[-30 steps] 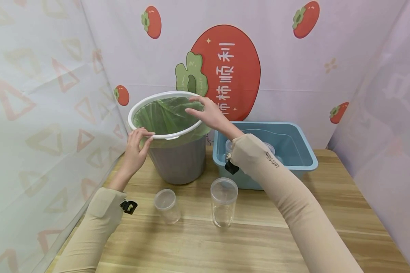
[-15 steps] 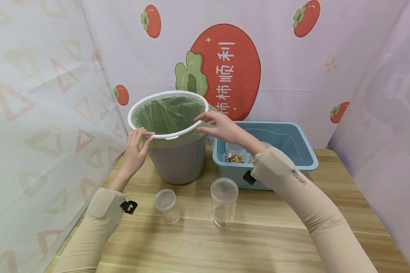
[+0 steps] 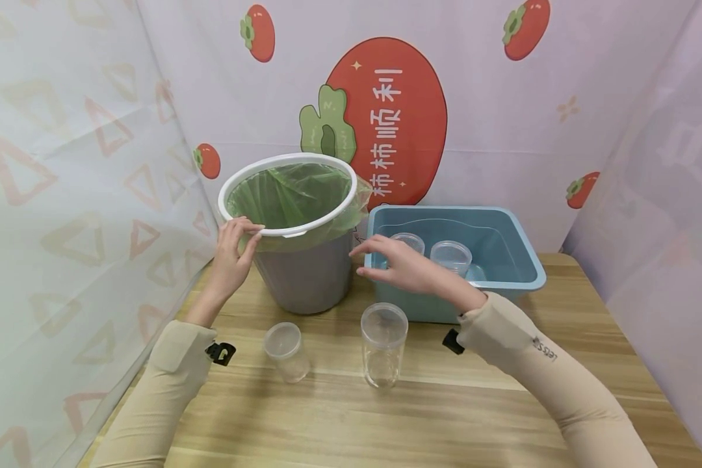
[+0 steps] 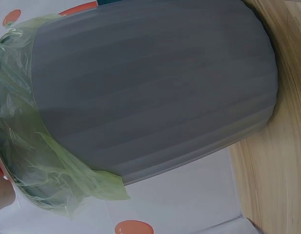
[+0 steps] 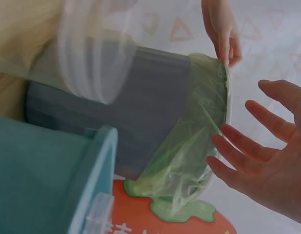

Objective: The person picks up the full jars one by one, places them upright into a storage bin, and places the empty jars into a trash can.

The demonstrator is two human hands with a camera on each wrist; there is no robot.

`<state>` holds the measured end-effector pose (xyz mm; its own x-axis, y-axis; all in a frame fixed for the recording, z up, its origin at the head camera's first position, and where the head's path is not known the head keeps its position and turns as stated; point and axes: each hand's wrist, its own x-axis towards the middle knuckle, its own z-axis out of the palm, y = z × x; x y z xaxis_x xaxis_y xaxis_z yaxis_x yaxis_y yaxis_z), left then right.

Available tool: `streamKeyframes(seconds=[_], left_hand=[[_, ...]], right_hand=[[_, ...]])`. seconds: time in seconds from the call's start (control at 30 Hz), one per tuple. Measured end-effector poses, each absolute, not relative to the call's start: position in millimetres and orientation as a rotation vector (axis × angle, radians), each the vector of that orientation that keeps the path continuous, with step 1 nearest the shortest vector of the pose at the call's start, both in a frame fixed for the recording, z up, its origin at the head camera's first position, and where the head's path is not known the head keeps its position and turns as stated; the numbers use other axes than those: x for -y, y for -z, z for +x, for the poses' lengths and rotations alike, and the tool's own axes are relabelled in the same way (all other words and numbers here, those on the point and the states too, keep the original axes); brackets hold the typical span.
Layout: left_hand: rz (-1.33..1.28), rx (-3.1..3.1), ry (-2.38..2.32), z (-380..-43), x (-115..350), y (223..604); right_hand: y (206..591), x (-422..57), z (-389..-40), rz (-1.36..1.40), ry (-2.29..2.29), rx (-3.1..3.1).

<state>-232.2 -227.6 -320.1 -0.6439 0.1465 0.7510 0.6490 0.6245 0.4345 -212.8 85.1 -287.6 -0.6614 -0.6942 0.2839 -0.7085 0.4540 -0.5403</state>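
A grey trash can (image 3: 310,283) stands at the back left of the table, lined with a green plastic bag (image 3: 336,231). A white rim ring (image 3: 295,231) sits over the bag, whose edge hangs outside it. My left hand (image 3: 232,252) pinches the ring at its front left, thumb below and fingers on top. Held in the air right of the can, my right hand (image 3: 406,263) has its fingers spread in the right wrist view and holds nothing. It is in front of the left end of a blue tub (image 3: 503,263).
A small clear lidded jar (image 3: 286,351) and a taller clear jar (image 3: 383,344) stand on the wooden table (image 3: 327,422) in front. Two round clear containers sit in the tub, the right container (image 3: 451,255) more visible. Patterned curtains (image 3: 503,117) enclose the back and sides.
My right hand has come away from the right part of the trash can's rim and moved right and down, towards the tub. The left hand keeps its place on the ring.
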Motion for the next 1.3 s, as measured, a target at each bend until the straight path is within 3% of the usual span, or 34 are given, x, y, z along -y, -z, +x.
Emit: streamKeyframes(seconds=[0.6,1.3], left_hand=[[-0.608,2.171,0.93,-232,227,320],[-0.629,2.133,0.92,-234,228,324]], right_hand=[[340,-112,-171,1.277,-0.995,2.501],[397,-120,-151,1.115,-1.141,2.381]])
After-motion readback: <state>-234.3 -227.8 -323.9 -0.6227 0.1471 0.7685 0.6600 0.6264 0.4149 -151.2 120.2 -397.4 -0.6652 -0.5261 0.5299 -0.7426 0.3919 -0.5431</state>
